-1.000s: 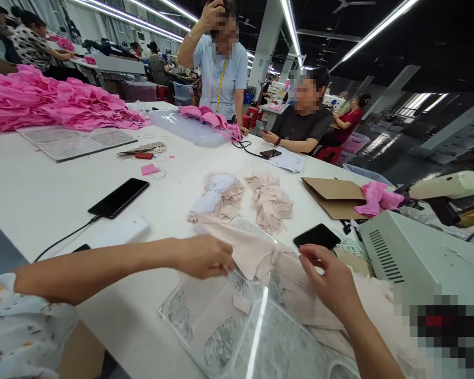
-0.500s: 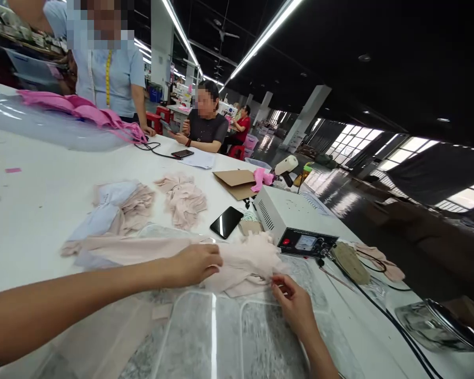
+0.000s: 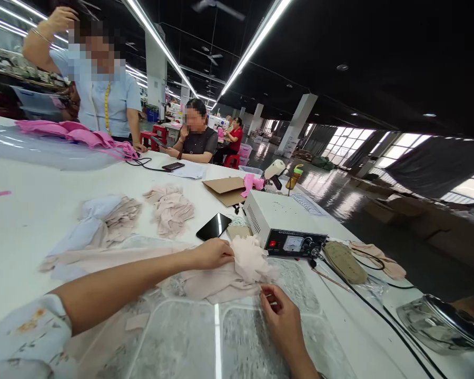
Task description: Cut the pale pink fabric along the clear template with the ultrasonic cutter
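- Head view, change: the left hand (image 3: 214, 253) has moved in to the left edge of the ruffled beige fabric bundle (image 3: 253, 260); with both hands at it, work seems centred there.
- Head view, pose: left forearm reaches across, fingertips at the cloth; right hand (image 3: 283, 316) is curled at the lower edge, thumb near forefinger. Whether either pinches fabric, I cannot tell.
- Head view, place: the bundle lies on a clear panelled sheet (image 3: 181, 337), near the control box (image 3: 286, 218).

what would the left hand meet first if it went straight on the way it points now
Likely the ruffled pale fabric, directly ahead of the left hand; whether they touch is hard to tell.
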Tool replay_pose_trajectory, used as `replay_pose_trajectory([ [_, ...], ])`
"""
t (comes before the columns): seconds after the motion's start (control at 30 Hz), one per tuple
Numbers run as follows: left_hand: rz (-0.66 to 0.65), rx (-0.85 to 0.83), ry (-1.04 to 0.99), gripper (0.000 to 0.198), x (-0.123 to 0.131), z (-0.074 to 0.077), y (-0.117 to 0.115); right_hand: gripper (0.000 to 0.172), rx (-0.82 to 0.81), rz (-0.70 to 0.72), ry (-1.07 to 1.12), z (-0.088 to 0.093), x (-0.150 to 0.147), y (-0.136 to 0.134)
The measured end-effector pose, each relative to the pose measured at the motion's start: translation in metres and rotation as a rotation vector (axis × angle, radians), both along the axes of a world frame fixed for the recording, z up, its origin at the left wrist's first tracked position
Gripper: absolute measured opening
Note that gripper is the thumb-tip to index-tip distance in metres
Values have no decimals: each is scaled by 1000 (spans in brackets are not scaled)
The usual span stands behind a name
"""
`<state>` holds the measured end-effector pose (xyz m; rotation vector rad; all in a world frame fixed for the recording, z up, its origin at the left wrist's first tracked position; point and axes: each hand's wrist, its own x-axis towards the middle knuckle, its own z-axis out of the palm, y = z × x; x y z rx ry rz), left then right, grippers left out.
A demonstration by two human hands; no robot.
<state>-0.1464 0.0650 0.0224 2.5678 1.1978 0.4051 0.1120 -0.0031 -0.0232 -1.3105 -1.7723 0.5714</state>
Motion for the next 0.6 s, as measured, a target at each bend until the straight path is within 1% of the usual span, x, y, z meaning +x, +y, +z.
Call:
replay_pose_trajectory([
  [0.13, 4, -6, 42, 27, 3, 8, -3, 30, 97, 1, -86, 0, -3, 0],
  [0.2, 10, -5, 75, 27, 6, 11, -4, 30, 161, 17, -143, 4, -8, 1],
  [0.3, 24, -6, 125, 28, 9, 17, -6, 35, 258, 31, -234, 13, -22, 7],
  [0.4, 36, -3, 163, 28, 13, 21, -9, 40, 339, 44, -327, 20, -39, 20],
  [0.47, 45, 2, 186, 28, 15, 24, -11, 40, 385, 43, -381, 21, -49, 31],
  [0.6, 68, 61, 210, 23, 18, 28, -19, 32, 485, -4, -448, 19, -59, 51],
])
